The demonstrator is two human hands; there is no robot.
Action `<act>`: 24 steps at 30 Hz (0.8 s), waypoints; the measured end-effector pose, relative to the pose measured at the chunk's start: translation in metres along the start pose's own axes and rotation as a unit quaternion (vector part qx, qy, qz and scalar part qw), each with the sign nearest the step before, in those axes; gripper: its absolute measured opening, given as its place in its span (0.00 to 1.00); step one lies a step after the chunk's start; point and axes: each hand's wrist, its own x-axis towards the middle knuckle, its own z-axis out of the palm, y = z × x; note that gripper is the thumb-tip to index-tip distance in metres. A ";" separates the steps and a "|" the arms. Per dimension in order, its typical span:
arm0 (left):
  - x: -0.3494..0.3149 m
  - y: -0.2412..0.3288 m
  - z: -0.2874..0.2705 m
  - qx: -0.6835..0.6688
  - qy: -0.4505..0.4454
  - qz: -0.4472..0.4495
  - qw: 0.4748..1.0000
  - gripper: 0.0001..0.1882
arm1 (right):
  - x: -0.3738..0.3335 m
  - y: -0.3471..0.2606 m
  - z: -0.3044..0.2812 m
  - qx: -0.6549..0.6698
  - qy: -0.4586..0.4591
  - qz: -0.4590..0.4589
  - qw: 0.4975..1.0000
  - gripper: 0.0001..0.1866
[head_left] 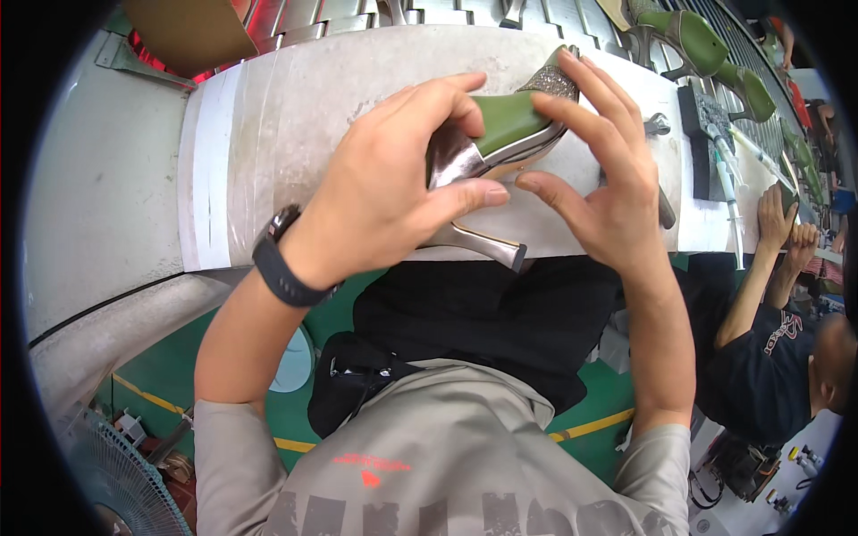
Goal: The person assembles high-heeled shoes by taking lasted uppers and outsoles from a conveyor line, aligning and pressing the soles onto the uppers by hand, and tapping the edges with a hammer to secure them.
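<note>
Over the counter point(299, 107) we have the green shoe point(509, 122) slanting from heel end point(458, 159) near-left to glittery band point(550, 82) far-right, our left hand point(384, 170) clamping its fingers round the heel end, our right hand point(618, 170) nearer the band, fingertips at it, thumb apart.

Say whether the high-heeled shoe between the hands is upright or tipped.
Tipped: the slim heel of the green shoe shows lengthwise, slanting sideways instead of pointing straight down.
</note>
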 end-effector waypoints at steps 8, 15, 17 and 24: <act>0.020 -0.001 0.009 -0.069 -0.045 -0.067 0.994 0.20 | 0.003 -0.006 -0.002 0.018 -0.014 0.003 1.000 0.12; 0.024 0.001 0.022 -0.074 -0.004 -0.045 0.996 0.18 | 0.012 -0.002 -0.026 0.045 -0.029 0.118 0.992 0.15; 0.021 -0.002 0.024 -0.079 -0.001 -0.049 0.996 0.22 | -0.011 0.023 -0.036 -0.031 0.038 0.166 0.985 0.18; 0.059 0.009 0.019 -0.110 -0.084 -0.114 0.984 0.30 | -0.049 0.036 -0.050 -0.163 -0.027 0.240 0.957 0.23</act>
